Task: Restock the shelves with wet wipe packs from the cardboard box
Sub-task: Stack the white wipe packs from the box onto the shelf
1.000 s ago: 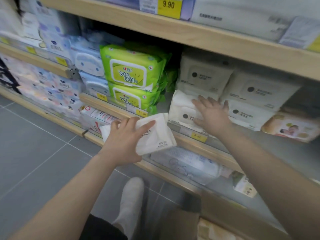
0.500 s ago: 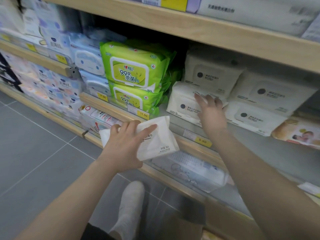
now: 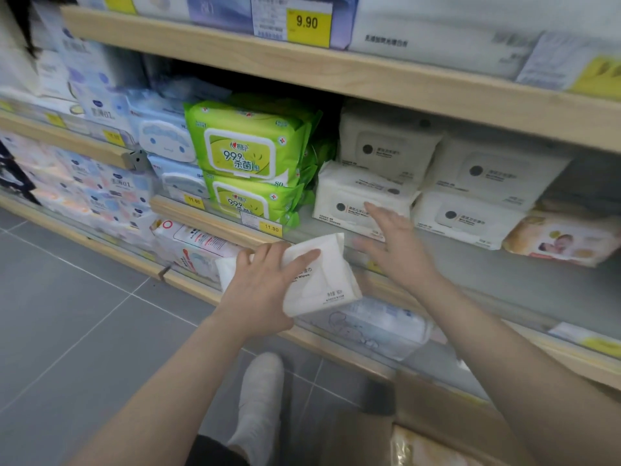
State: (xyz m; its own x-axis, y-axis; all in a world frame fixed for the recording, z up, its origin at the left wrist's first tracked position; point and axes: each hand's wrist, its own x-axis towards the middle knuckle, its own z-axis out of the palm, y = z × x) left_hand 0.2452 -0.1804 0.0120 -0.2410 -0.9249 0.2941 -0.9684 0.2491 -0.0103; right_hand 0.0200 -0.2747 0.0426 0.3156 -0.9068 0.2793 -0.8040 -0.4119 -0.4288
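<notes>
1. The left hand [image 3: 265, 284] grips a soft white wet wipe pack [image 3: 319, 280], just below the green packs [image 3: 248, 156].
2. The right hand [image 3: 396, 243] is spread flat, holding nothing.
3. Slide the pack in gently beside the white shelf packs [image 3: 356, 193], label facing out.

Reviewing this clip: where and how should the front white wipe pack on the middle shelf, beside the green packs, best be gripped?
Probably across its short front end, coming straight in from the aisle. The white pack lies flat with green packs tight on its left, another white pack behind, so only front and top are free.

Single head-worn view, forward and down, close on the wooden shelf [image 3: 336, 79] front and grey floor [image 3: 67, 314].
</notes>
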